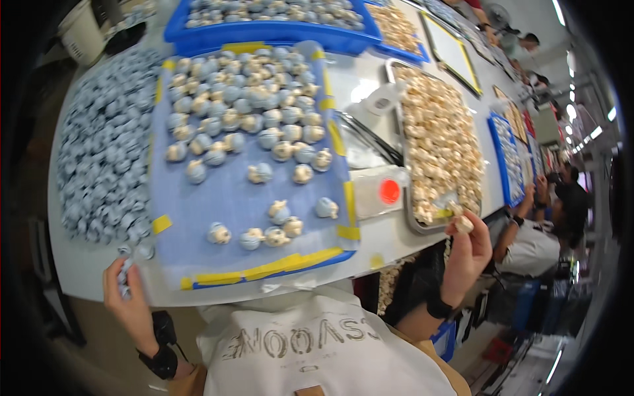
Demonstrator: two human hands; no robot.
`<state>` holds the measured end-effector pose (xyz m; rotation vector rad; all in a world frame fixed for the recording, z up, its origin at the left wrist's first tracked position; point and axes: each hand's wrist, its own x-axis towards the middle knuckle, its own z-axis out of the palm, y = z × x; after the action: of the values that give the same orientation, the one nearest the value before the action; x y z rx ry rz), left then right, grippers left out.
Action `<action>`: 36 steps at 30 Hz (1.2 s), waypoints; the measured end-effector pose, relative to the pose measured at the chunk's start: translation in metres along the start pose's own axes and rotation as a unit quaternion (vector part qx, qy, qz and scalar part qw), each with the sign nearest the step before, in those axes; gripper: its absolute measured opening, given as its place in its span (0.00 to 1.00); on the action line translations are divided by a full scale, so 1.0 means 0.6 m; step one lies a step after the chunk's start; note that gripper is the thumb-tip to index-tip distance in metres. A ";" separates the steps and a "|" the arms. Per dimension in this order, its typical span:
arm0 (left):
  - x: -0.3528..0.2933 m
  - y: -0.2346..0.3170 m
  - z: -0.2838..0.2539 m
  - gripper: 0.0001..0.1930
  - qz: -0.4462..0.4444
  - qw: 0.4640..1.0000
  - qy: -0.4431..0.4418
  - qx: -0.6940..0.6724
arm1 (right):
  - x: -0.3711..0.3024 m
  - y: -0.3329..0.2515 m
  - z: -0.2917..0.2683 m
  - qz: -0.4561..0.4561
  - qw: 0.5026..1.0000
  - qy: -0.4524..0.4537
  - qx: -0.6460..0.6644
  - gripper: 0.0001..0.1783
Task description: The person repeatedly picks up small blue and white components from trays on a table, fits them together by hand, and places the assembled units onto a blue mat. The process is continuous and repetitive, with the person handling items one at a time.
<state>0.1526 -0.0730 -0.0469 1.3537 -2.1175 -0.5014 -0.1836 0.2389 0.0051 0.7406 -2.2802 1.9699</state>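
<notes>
At the near left table edge, my left hand is closed on small light-blue cup-shaped pieces, pinched between thumb and fingers. A big heap of like blue pieces lies just beyond it. My right hand pinches a small cream piece by the near corner of a metal tray full of cream pieces. Between my hands lies a tray lined with a blue sheet, edged in yellow tape. Blue-and-cream balls crowd its far half, and several sit loosely nearer me.
A blue bin of more balls stands behind the lined tray. Black tweezers, a white roll and a clear packet with a red-orange disc lie between the trays. A white bucket is far left. Other people work along the right.
</notes>
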 end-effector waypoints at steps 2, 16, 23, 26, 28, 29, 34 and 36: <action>-0.002 0.004 0.001 0.08 -0.013 0.999 0.012 -0.048 | 0.003 -0.009 0.012 0.012 1.000 0.009 0.010 0.17; -0.010 0.115 0.022 0.19 -0.070 0.712 -0.281 -0.639 | 0.090 -0.078 0.113 -0.191 0.893 -0.259 -0.314 0.15; -0.002 0.131 0.031 0.26 -0.073 0.768 -0.290 -0.566 | 0.096 -0.079 0.125 -0.203 0.864 -0.298 -0.352 0.14; -0.003 0.138 0.034 0.25 -0.108 0.718 -0.300 -0.618 | 0.092 -0.072 0.124 -0.200 0.872 -0.289 -0.341 0.13; -0.004 0.134 0.036 0.25 -0.114 0.700 -0.314 -0.631 | 0.091 -0.068 0.121 -0.195 0.880 -0.279 -0.331 0.14; -0.005 0.133 0.036 0.25 -0.118 0.691 -0.320 -0.637 | 0.089 -0.067 0.118 -0.190 0.885 -0.274 -0.326 0.14; -0.002 0.153 0.040 0.26 -0.129 0.721 -0.303 -0.609 | 0.072 -0.049 0.107 -0.174 0.915 -0.227 -0.285 0.17; -0.001 0.162 0.042 0.27 -0.144 0.711 -0.313 -0.614 | 0.065 -0.042 0.108 -0.164 0.927 -0.203 -0.270 0.18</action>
<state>0.0693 -0.0316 -0.0095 0.6563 -1.2711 -2.2414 -0.1909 0.1628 0.0289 1.4269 -2.5074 1.0376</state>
